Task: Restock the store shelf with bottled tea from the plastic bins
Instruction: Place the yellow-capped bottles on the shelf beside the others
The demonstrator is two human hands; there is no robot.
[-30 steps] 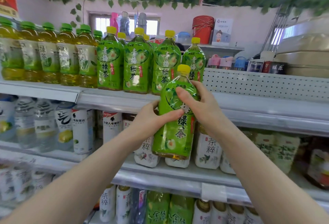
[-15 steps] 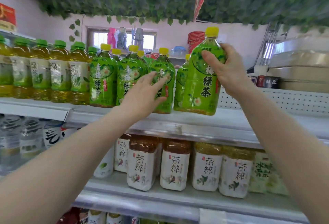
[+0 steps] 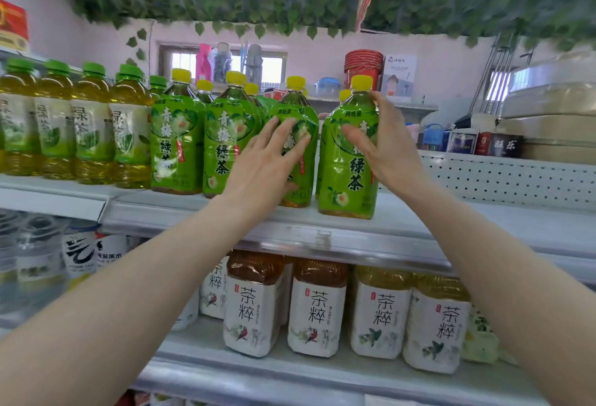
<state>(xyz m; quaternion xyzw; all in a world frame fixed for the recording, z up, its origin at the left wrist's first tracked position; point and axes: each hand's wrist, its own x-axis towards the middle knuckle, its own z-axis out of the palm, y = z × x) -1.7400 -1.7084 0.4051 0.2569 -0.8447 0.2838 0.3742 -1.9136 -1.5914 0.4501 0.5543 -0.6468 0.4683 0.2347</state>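
Standing upright, cap up, tea bottle in right hand.

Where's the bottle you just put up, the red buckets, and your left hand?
bottle point(image 3: 350, 176), head view, green label
red buckets point(image 3: 362, 66), head view, stack's side
left hand point(image 3: 267, 160), head view, back of hand

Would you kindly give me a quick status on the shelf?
Right hand grips green tea bottle, standing at row's right end. Left hand flat on neighbouring bottle. Nothing in the way.

bare shelf right of the bottle row, perforated back panel behind
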